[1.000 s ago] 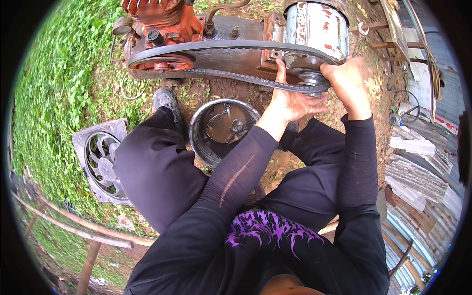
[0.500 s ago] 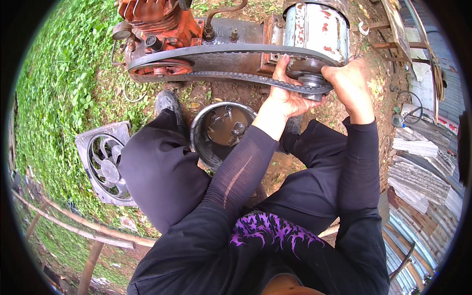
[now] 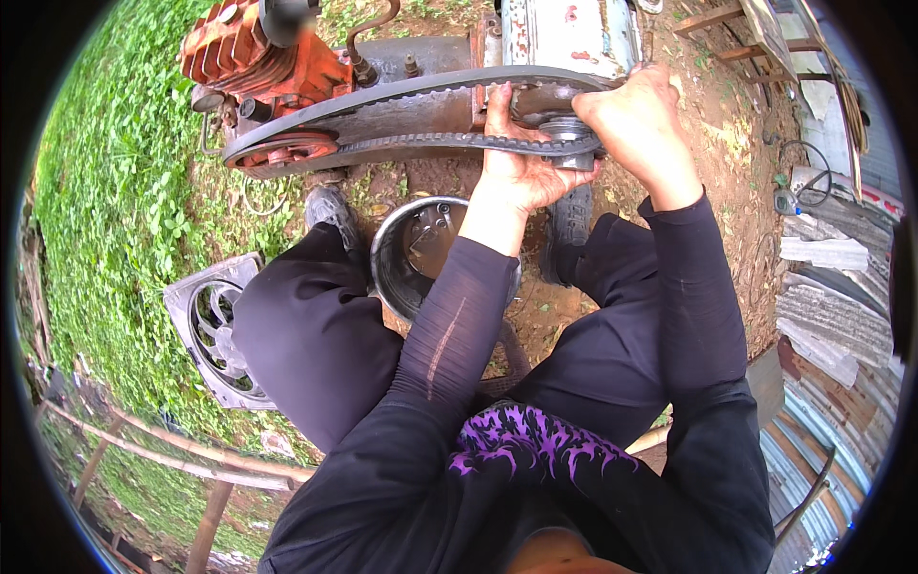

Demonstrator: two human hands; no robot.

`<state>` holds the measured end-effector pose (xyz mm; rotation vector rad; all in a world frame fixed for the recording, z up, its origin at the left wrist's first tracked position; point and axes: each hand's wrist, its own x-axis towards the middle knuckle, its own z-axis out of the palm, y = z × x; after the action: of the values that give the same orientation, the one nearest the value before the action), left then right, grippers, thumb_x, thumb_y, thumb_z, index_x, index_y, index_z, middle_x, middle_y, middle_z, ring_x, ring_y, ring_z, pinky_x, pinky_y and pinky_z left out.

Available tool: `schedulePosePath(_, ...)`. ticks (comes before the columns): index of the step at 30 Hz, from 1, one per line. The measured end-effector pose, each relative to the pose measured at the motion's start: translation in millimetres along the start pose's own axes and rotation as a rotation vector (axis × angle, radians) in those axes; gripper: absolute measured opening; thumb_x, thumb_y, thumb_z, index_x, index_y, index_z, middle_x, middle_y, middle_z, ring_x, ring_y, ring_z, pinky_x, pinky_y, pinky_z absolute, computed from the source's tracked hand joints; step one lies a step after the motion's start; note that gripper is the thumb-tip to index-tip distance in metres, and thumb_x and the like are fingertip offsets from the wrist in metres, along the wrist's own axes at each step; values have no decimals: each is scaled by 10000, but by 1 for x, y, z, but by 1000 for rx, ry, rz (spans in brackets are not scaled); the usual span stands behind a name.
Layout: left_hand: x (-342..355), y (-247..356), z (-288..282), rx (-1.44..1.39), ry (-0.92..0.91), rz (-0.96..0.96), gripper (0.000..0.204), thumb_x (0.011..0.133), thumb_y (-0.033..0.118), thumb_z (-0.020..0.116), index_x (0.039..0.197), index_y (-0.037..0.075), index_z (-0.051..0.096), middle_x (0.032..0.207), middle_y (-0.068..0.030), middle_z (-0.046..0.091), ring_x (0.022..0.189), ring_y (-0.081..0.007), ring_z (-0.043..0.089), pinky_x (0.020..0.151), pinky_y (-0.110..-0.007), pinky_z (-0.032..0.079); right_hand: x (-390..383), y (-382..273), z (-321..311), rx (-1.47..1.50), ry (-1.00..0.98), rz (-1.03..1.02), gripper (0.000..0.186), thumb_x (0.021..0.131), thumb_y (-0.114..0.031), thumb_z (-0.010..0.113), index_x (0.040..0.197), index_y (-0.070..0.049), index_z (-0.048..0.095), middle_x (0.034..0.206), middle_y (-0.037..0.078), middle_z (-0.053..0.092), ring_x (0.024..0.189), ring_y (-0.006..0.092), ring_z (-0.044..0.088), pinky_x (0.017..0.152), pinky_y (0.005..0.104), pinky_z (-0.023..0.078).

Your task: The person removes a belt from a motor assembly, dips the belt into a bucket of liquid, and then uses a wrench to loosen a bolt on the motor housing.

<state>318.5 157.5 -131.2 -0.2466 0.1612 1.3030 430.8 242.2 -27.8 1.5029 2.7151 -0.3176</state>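
A black toothed drive belt (image 3: 421, 141) loops from a large orange flywheel (image 3: 287, 151) at the left to a small metal pulley (image 3: 572, 132) on the pale, rust-spotted motor (image 3: 564, 38). My left hand (image 3: 519, 177) cups the belt's lower run at the small pulley, thumb pointing up inside the loop and fingers curled beneath. From the right, my right hand (image 3: 639, 120) is bent around the belt's end, its thumb pressed near the pulley; some of its fingers are hidden. The orange finned compressor (image 3: 229, 57) sits at the far left on the same brown tank (image 3: 411, 57).
Between my feet stands a dark bucket (image 3: 384, 273) with murky liquid and metal parts. A grey radiator fan (image 3: 215, 330) lies on the grass left of my knee. Bamboo rails (image 3: 239, 466) run at lower left; scrap roofing sheets (image 3: 832, 320) are piled at right.
The machine and both hands sit further left and slightly higher in the picture, as the view has shifted. Both hands remain at the belt and small pulley.
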Motion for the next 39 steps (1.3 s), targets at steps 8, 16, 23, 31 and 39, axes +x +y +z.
schedulePosePath(8,13,-29,-14,-133,14,9,1011,861,800,510,1477,7,395,1421,-227,521,1295,-416,524,1071,-610,419,-31,3,11,184,262,214,676,717,-227,746,1117,247,476,1154,394,529,1148,496,545,997,478,485)
schedulePosePath(16,-13,-77,-41,231,273,702,696,998,594,358,1400,35,461,1347,-203,543,1321,-302,494,1018,-598,477,-69,-6,20,319,303,130,669,730,-228,791,1082,254,489,1121,355,462,1204,462,427,1052,484,402)
schedulePosePath(23,-12,-75,-45,427,378,745,348,1081,386,490,1153,50,545,1114,-113,620,955,-216,658,722,-422,628,-71,-3,34,403,340,144,681,692,-125,790,1123,196,373,1075,312,489,1072,424,556,931,430,511)
schedulePosePath(31,-7,-72,-62,376,135,528,465,1073,489,444,1238,56,478,1189,-148,610,1017,-309,701,722,-467,647,-66,-4,22,511,267,280,751,640,-155,829,1151,180,392,1089,297,592,1034,372,658,901,393,544)
schedulePosePath(39,-4,-73,-71,407,81,457,524,1076,521,394,1301,49,431,1251,-193,616,1058,-340,702,772,-475,646,-68,10,22,492,246,213,817,612,-176,851,1176,181,379,1087,294,597,1031,345,661,889,384,548)
